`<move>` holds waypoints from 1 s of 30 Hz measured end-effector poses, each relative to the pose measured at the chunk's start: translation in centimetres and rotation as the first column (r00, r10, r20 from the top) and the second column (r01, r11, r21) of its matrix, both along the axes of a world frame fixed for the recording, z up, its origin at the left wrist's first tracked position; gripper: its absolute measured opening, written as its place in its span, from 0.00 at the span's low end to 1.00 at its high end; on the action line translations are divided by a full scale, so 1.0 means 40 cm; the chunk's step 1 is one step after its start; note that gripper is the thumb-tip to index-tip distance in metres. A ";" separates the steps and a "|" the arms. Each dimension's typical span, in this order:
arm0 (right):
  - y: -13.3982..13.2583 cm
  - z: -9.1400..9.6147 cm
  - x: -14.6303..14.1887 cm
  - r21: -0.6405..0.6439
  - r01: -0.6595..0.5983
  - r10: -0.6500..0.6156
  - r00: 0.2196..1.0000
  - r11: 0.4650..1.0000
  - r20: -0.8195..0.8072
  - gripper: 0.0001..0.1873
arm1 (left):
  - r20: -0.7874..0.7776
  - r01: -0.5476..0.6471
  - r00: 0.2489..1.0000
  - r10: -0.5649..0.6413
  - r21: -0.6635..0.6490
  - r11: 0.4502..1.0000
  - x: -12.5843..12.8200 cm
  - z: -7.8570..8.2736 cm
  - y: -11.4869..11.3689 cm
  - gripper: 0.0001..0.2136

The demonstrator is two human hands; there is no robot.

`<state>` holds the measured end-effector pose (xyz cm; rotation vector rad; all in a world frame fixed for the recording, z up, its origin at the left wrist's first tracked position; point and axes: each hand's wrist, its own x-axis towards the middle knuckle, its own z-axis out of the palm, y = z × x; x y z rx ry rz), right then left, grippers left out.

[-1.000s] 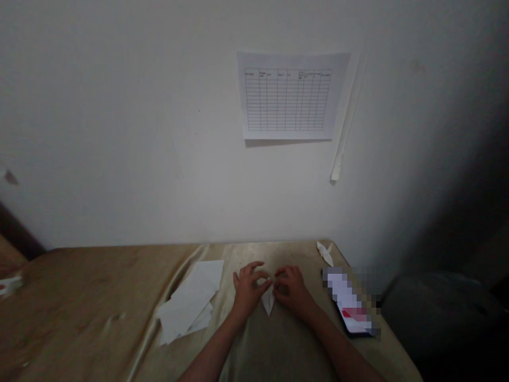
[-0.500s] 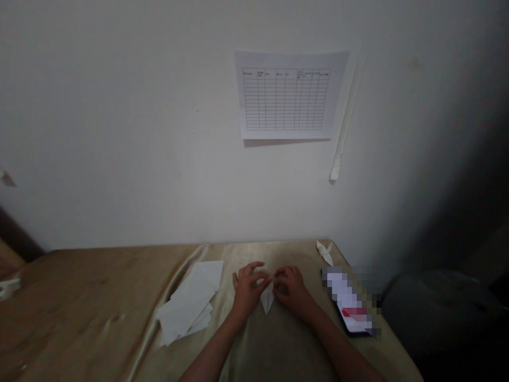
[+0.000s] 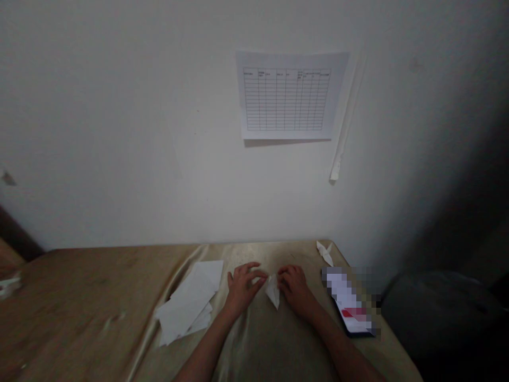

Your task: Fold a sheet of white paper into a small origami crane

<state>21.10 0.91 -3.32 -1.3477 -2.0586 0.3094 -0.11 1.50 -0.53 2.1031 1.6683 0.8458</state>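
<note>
A small piece of folded white paper (image 3: 272, 293) is between my hands, its narrow tip pointing toward me. My right hand (image 3: 295, 287) is bent around the paper's right edge, with the fingertips closed at its upper side. To the left, my left hand (image 3: 243, 284) has its fingers spread, thumb and forefinger apart. The left forefinger's tip is close to the paper's upper left edge; whether it touches is too dim to tell.
A fanned stack of white paper sheets (image 3: 191, 302) lies left of my hands. A phone (image 3: 350, 305), partly blurred out, is on the right, with another folded paper piece (image 3: 325, 253) behind it. The cloth-covered table (image 3: 99, 307) meets a wall bearing a printed table sheet (image 3: 287, 101).
My left hand has loosened its pinch on the paper and moved slightly left. The folded paper has shifted a little right and turned, showing more of its surface.
</note>
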 end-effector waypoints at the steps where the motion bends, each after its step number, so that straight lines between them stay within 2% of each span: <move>1: 0.001 0.001 0.002 0.001 0.012 -0.012 1.000 1.000 -0.005 0.08 | -0.019 0.037 0.999 -0.038 -0.031 0.999 -0.006 0.003 -0.001 0.07; 5: 0.002 0.004 0.006 0.010 0.026 -0.026 0.999 1.000 -0.040 0.08 | -0.066 0.091 0.993 -0.098 -0.107 0.990 -0.011 0.011 -0.007 0.09; 9: 0.002 0.007 0.008 0.043 0.017 -0.014 0.997 0.999 -0.070 0.07 | -0.036 0.096 0.994 -0.100 -0.111 0.989 -0.007 0.016 -0.008 0.10; 21: -0.002 0.003 0.001 0.029 0.038 -0.040 0.997 0.999 0.061 0.06 | -0.068 0.076 0.994 -0.085 -0.129 0.989 -0.005 0.019 -0.008 0.08; 30: -0.013 0.008 -0.008 0.021 0.021 -0.022 0.996 1.000 0.084 0.06 | -0.121 0.072 0.989 -0.089 -0.136 0.988 0.002 0.014 -0.007 0.04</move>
